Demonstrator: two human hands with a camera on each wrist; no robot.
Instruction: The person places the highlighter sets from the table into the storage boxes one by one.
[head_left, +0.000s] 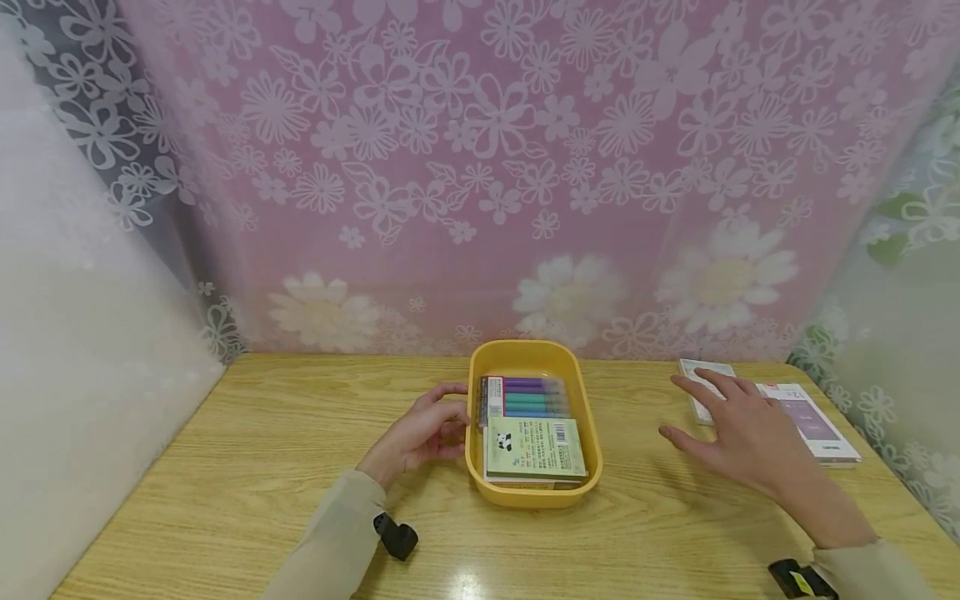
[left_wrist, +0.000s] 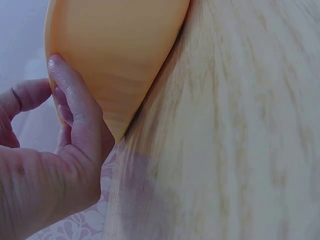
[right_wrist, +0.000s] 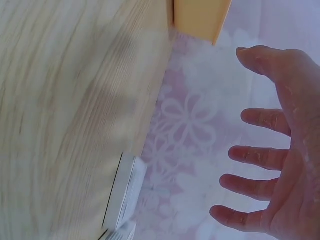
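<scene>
At the middle of the table stands a yellow plastic basket (head_left: 588, 467). My left hand (head_left: 420, 433) is at its left side, with loosely bent fingers touching the outer wall and rim; no fingertip shows inside. Within the basket lie a clear pack of coloured pens (head_left: 528, 397), with purple, green and blue showing, and a green booklet-like pack with a panda picture (head_left: 532, 447), partly over the pens. My right hand (head_left: 757, 437), its fingers spread and holding nothing, hovers in front of two flat boxes. One is a white box (head_left: 697, 408), partly behind the fingers; the other is a white and purple box (head_left: 813, 421).
The wooden table (head_left: 225, 467) ends at a pink flowered curtain (head_left: 420, 250) behind the basket. Pale curtains hang at the left and right sides. Both boxes lie near the table's back right corner.
</scene>
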